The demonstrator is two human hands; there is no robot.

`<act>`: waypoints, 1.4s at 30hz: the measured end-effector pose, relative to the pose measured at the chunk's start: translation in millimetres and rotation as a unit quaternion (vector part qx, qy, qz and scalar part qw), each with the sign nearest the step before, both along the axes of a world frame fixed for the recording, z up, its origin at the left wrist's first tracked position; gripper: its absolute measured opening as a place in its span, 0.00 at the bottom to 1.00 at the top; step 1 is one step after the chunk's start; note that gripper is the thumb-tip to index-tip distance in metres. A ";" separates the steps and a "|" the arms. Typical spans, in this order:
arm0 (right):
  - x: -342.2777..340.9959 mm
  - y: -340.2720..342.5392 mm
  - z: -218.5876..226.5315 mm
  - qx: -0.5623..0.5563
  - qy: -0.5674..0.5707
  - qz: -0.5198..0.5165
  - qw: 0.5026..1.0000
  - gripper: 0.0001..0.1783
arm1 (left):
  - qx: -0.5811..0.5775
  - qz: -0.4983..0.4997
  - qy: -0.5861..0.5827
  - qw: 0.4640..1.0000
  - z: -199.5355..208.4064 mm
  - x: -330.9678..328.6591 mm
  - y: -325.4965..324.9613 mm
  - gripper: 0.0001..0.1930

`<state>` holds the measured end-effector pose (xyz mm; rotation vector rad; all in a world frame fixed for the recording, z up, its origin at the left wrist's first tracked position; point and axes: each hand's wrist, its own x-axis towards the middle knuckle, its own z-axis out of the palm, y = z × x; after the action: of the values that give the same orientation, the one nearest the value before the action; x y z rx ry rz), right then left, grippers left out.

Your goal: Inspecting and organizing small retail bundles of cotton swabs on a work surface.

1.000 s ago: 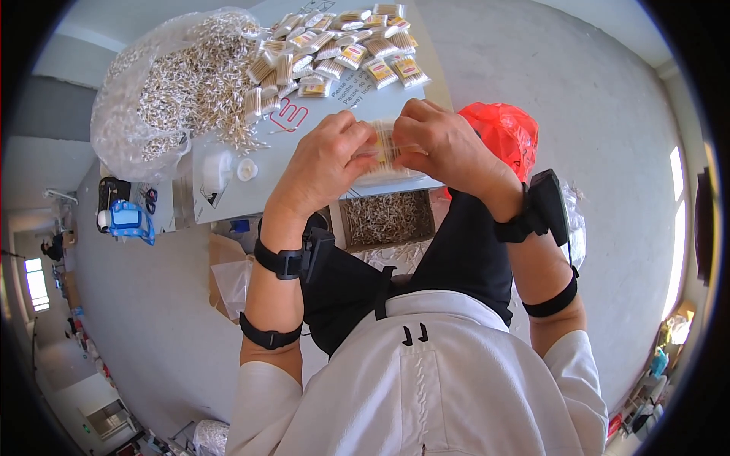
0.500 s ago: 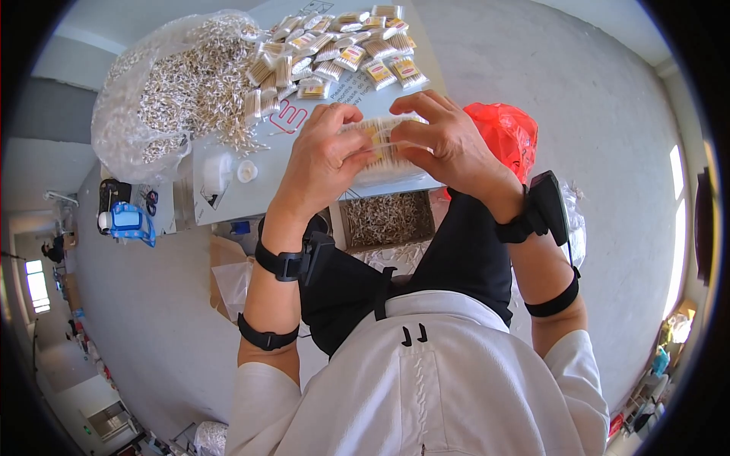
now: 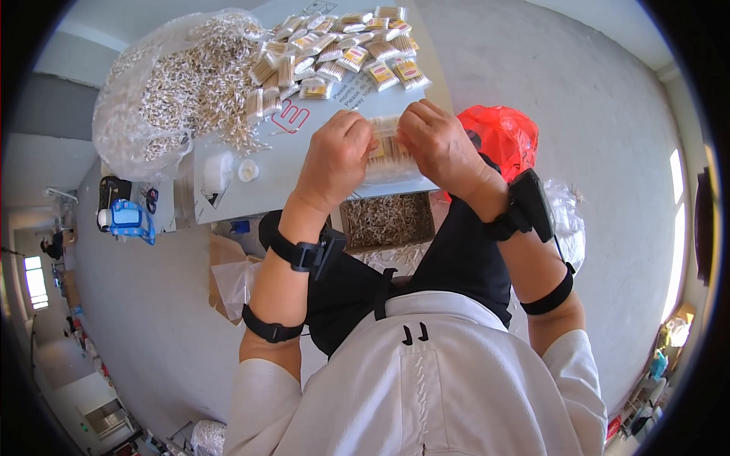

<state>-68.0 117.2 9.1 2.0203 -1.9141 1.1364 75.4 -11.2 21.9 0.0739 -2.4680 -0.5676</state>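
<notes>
Between my hands, over the table's near edge, is a clear plastic bag of cotton swabs [image 3: 389, 158] with a bit of yellow label showing through. My left hand [image 3: 334, 156] is closed in a fist on the bag's left side. On the opposite side, my right hand [image 3: 441, 143] pinches the plastic with curled fingers. Both sets of fingertips are partly hidden. Beyond them lies a pile of small packed cotton swab bags [image 3: 331, 71], some with yellow labels. A large clear sack of loose cotton swabs [image 3: 182, 99] lies open to the left, swabs spilling onto the table [image 3: 258, 171].
A small white round container [image 3: 248, 171] stands near the table's front edge. Below that edge sits a box of loose swabs [image 3: 389, 222]. A red plastic bag [image 3: 503, 138] is at the right, and a blue item [image 3: 128, 220] at the left. My knees are under the table edge.
My fingers have closed from a spread, lifted pose into fists on the plastic. The left hand has shifted a little right and the right hand has turned downward.
</notes>
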 end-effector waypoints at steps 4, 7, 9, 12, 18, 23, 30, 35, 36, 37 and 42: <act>7.1 1.6 -5.8 -0.028 0.001 -0.023 0.999 0.11 | -0.021 0.011 0.037 0.999 -0.9 -3.5 7.8 0.11; 1.2 -2.6 4.0 -0.040 0.016 -0.042 0.998 0.11 | -0.042 0.000 0.065 0.997 11.0 -9.5 4.1 0.12; 4.9 -2.4 -9.2 -0.018 0.024 -0.041 0.999 0.12 | -0.022 0.003 0.038 0.999 -4.6 -0.4 7.6 0.12; 10.5 3.0 -14.1 -0.001 -0.044 -0.044 0.998 0.12 | 0.000 0.015 -0.007 1.000 -5.3 4.6 8.7 0.10; 11.2 -0.4 -11.7 -0.029 -0.107 -0.021 0.994 0.10 | 0.051 0.020 -0.030 0.998 -6.7 5.6 2.3 0.09; 7.1 -1.3 -14.8 0.012 -0.076 -0.004 0.997 0.08 | -0.048 0.014 -0.056 0.997 -4.9 4.9 4.9 0.09; 2.3 2.4 -9.4 -0.069 -0.137 -0.047 0.987 0.08 | -0.096 0.066 -0.050 0.992 -3.4 -5.1 4.2 0.05; -43.0 58.3 -26.5 -0.125 -0.339 -0.214 0.908 0.05 | 0.175 0.156 -0.045 0.971 -10.9 4.3 -47.8 0.04; -53.9 75.4 -44.4 -0.151 -0.410 -0.220 0.872 0.04 | 0.235 0.170 -0.031 0.956 -21.6 10.4 -63.3 0.04; -65.0 93.6 -65.8 -0.175 -0.479 -0.223 0.831 0.03 | 0.295 0.183 -0.018 0.938 -36.1 14.1 -76.1 0.04; -85.3 213.2 -170.7 -0.144 -0.600 -0.465 0.634 0.05 | 0.528 0.239 0.136 0.803 -121.9 39.3 -97.8 0.05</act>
<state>-153.3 330.5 -161.6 -0.3488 -2.3002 2.3037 114.6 -108.9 -100.1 0.9442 -1.4816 -1.5014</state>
